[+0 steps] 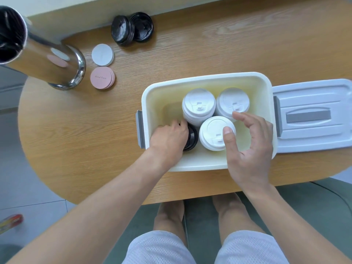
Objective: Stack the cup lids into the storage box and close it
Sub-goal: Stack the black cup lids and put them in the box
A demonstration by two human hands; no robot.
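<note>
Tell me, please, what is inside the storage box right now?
Three white lid stacks and a black lid stack gripped by the left hand. The hand hides most of the black stack.

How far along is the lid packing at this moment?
Done: three white lid stacks stand in the storage box. In hand: the left hand grips a black lid stack inside the box; the right hand hovers open. Left: black lids on the table, and the box lid lies beside the box.

Open storage box (207, 78) holds white lid stacks (199, 105), box lid (312, 130) beside.
</note>
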